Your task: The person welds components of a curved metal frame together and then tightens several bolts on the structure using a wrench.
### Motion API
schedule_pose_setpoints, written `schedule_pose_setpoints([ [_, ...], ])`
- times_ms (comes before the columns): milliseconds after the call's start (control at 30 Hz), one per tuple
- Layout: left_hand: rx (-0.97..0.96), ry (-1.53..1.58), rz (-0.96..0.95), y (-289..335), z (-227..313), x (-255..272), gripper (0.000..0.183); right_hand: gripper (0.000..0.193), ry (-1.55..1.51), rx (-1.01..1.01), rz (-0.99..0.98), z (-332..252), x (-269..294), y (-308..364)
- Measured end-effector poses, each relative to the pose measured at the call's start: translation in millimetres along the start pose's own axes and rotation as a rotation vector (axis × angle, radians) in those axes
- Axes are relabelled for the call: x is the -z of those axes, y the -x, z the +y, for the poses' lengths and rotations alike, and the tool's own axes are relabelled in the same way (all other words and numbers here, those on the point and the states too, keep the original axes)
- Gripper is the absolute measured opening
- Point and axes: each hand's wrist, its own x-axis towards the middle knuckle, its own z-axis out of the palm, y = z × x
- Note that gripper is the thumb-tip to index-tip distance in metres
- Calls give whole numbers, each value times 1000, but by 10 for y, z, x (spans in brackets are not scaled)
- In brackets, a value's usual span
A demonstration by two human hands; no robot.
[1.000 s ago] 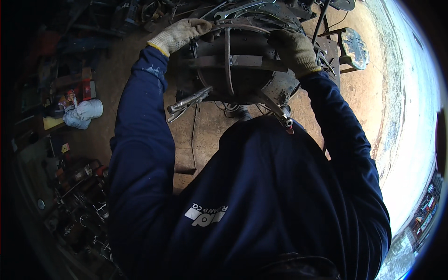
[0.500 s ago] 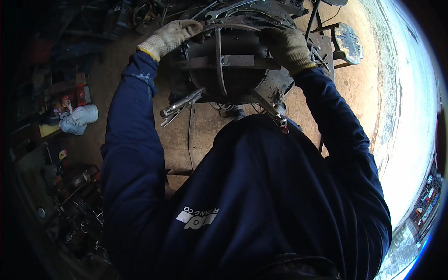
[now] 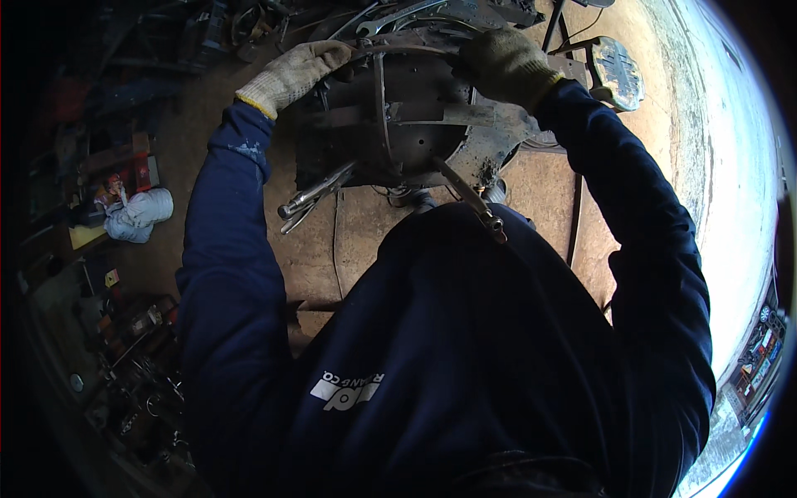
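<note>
Both my hands wear knitted work gloves with yellow cuff edges. My left hand (image 3: pixel 295 75) is closed on the far left part of a curved metal strip frame (image 3: pixel 381 100), thumb and fingers pinched together. My right hand (image 3: pixel 508 68) wraps round the far right part of the same frame; its fingertips are in shadow. The frame's crossed strips lie over a dark metal plate (image 3: pixel 419 153) with a small hole in it. Two locking pliers, one at the near left (image 3: pixel 320 192) and one at the near right (image 3: pixel 471 195), sit at its near side, handles toward me.
A large wrench (image 3: pixel 407 17) and other metal pieces lie beyond the frame. To the right stands a stool with a worn seat (image 3: pixel 616 75). A pale cloth bundle (image 3: pixel 139 216) rests at the left, above cluttered tools and parts (image 3: pixel 149 373). A cable (image 3: pixel 337 249) runs along the floor.
My right hand has moved farther away from me, and its elbow has swung outward. The frame and the locking pliers appear shifted slightly left. My left hand keeps its hold.
</note>
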Motion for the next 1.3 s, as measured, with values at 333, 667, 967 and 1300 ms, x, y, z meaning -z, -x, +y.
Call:
schedule_pose_setpoints([
  [333,-83,218,-117,-55,-290,143,30,32,-20,-14,18,-77,-94,14],
  [667,2,-153,-166,-38,391,1,48,28,-6,-45,35,-109,-60,85],
  [967,139,-56,-245,-138,429,-12,49,28,12,-61,-11,-69,-144,40],
  [1300,176,-126,-282,-172,513,-1,53,27,-10,-35,95,-60,-199,87],
])
